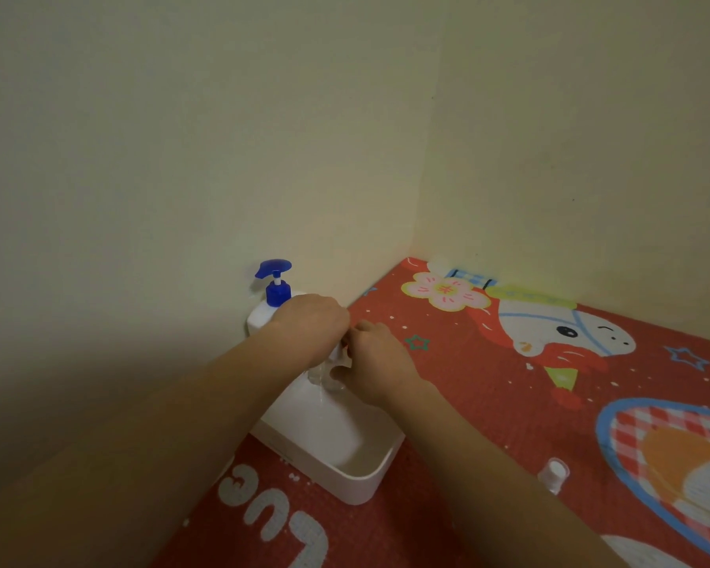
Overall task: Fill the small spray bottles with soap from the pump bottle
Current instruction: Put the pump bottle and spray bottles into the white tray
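Both hands met over the white tray [357, 477]. Right hand [380, 362] gripped a clear small spray bottle [324, 377]; left hand [314, 321] pinched its white top. Pump bottle [269, 305] stood behind, against the wall. A loose cap [554, 473] lay well apart on the red mat [468, 403].

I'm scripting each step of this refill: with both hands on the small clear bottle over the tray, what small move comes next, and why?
Probably twist the spray top off. The left hand pinches the white top while the right hand grips the small clear bottle over the white tray, and the blue pump bottle stands untouched behind them.
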The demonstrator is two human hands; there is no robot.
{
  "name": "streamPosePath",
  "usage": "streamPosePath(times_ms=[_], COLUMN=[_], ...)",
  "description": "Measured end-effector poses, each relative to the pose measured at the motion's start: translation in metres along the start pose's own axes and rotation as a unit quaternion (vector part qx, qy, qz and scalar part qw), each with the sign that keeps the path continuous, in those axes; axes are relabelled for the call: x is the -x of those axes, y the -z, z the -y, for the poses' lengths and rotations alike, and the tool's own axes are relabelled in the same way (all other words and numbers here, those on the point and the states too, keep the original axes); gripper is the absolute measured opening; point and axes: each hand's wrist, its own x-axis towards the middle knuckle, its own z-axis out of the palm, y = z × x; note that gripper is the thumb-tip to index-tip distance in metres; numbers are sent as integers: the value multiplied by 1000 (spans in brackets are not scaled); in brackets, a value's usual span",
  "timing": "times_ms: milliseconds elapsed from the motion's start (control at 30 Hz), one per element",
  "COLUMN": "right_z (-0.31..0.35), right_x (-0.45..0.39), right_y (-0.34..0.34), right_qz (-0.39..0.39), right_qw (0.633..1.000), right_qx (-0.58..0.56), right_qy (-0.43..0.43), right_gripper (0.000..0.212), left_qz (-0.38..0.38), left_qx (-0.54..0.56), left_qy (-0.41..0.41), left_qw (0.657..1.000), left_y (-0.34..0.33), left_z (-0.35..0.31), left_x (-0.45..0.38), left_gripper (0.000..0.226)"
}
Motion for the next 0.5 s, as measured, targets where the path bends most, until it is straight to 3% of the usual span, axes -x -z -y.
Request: streamPosePath(times_ms=[500], right_z=[-7], right_x=[10], right_y=[17], right_qz=[7], right_qw=[1000], right_qx=[3], right_qy=[8], right_gripper=[38], left_qz=[-92], left_qx=[106], left_qy=[29], left_qw=[990], left_y=[7], left_z=[15], left_x=[9], left_gripper=[10])
